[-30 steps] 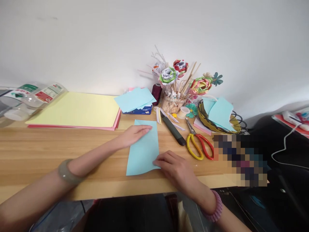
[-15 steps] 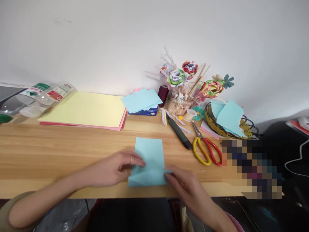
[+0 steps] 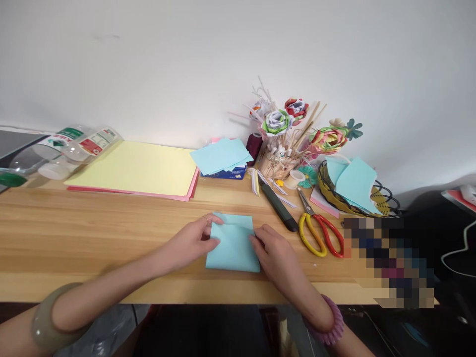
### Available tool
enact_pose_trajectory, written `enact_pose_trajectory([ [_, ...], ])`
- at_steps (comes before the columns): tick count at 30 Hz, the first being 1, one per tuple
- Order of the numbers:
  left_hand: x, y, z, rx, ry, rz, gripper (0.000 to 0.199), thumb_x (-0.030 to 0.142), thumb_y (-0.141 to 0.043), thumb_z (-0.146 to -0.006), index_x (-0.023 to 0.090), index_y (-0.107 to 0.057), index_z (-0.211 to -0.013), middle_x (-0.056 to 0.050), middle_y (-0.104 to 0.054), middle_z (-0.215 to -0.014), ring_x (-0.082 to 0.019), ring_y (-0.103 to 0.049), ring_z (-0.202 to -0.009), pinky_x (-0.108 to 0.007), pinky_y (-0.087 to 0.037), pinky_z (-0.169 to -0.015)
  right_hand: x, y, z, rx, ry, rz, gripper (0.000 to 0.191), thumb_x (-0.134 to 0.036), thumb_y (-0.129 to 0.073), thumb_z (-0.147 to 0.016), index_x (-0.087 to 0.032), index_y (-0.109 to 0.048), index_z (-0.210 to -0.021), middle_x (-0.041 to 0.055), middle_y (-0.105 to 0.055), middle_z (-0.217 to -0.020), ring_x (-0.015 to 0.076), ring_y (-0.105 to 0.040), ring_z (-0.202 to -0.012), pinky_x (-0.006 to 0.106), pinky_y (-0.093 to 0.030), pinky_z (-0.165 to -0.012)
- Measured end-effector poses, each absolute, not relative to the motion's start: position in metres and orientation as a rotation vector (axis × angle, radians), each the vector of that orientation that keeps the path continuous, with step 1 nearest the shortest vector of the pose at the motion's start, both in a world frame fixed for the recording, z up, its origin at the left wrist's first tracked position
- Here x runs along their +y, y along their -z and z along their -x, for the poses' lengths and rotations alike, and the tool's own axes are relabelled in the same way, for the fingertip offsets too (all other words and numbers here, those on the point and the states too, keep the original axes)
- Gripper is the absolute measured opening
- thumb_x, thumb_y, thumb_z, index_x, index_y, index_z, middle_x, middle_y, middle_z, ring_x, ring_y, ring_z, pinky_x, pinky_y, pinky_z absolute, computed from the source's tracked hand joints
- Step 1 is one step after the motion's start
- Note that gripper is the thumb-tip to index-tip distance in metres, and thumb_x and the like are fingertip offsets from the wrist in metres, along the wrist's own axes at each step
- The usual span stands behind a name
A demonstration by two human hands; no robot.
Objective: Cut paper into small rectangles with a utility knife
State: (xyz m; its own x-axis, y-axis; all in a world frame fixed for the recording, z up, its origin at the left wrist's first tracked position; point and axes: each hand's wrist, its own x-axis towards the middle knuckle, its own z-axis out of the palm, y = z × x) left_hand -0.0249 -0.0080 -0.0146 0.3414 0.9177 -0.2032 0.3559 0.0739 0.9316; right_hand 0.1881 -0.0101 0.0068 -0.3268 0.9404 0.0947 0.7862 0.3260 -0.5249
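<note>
A light blue paper (image 3: 233,250) lies on the wooden table near its front edge, its lower part folded up over the rest, with a strip of the back layer showing at the top. On its left edge is my left hand (image 3: 199,235), thumb on the front layer and fingers at the upper left corner, a ring on one finger. My right hand (image 3: 273,248) pinches the paper's right edge between thumb and fingers. To the right of it lie a dark green cutter (image 3: 278,206) and scissors (image 3: 312,223) with yellow and red handles.
Yellow, pink and red sheets (image 3: 137,166) and plastic bottles (image 3: 94,144) lie at the back left. Behind the paper are blue sheets (image 3: 221,156) on a box, paper flowers (image 3: 277,121) in a holder (image 3: 277,163), and a basket (image 3: 327,191) of blue paper.
The paper's lower edge has been folded upward, making it shorter. Both hands have moved up along its sides, and the view has shifted slightly.
</note>
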Motion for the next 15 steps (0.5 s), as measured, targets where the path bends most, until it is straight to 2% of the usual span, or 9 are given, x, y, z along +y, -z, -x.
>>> enact_pose_trajectory([
  [4, -0.006, 0.017, 0.028, 1.119, -0.707, -1.371, 0.053, 0.032, -0.056, -0.076, 0.019, -0.036, -0.124, 0.006, -0.050, -0.068, -0.014, -0.049, -0.065, -0.028, -0.039, -0.064, -0.007, -0.007, -0.193, -2.160, -0.571, 1.426, 0.027, -0.019, -0.045, -0.088, -0.019, -0.048, -0.061, -0.0012, -0.049, -0.065, 0.0119, -0.049, -0.061, 0.024, -0.035, -0.056],
  [8, -0.002, 0.007, 0.031, 1.077, -0.801, -1.298, 0.054, 0.034, -0.063, -0.074, 0.017, -0.041, -0.120, 0.004, -0.056, -0.067, -0.016, -0.056, -0.070, -0.029, -0.043, -0.068, -0.007, -0.017, -0.198, -2.079, -0.590, 1.296, 0.024, -0.024, -0.045, -0.090, -0.019, -0.058, -0.071, -0.0003, -0.054, -0.069, 0.0114, -0.052, -0.065, 0.022, -0.040, -0.057],
  [11, 0.000, -0.005, 0.033, 1.092, -0.856, -1.356, 0.033, 0.034, -0.066, -0.071, 0.017, -0.055, -0.097, 0.001, -0.061, -0.071, -0.017, -0.059, -0.072, -0.030, -0.046, -0.070, -0.012, -0.028, -0.199, -1.965, -0.573, 1.181, 0.017, -0.024, -0.050, -0.088, -0.020, -0.065, -0.081, 0.0002, -0.057, -0.073, 0.0109, -0.054, -0.066, 0.021, -0.042, -0.056],
  [13, -0.002, -0.013, 0.035, 1.122, -0.901, -1.506, 0.017, 0.032, -0.065, -0.072, 0.018, -0.060, -0.079, -0.001, -0.064, -0.079, -0.017, -0.060, -0.076, -0.031, -0.047, -0.073, -0.017, -0.034, -0.198, -1.893, -0.562, 1.098, 0.011, -0.022, -0.057, -0.084, -0.021, -0.068, -0.081, -0.0005, -0.058, -0.071, 0.0097, -0.054, -0.063, 0.020, -0.041, -0.052],
  [15, -0.005, -0.017, 0.038, 1.138, -0.978, -1.776, 0.010, 0.028, -0.063, -0.076, 0.018, -0.062, -0.075, -0.002, -0.064, -0.082, -0.016, -0.060, -0.078, -0.030, -0.047, -0.074, -0.022, -0.038, -0.197, -1.867, -0.566, 1.058, 0.008, -0.019, -0.063, -0.079, -0.021, -0.069, -0.075, -0.0012, -0.059, -0.068, 0.0086, -0.053, -0.059, 0.018, -0.040, -0.048],
])
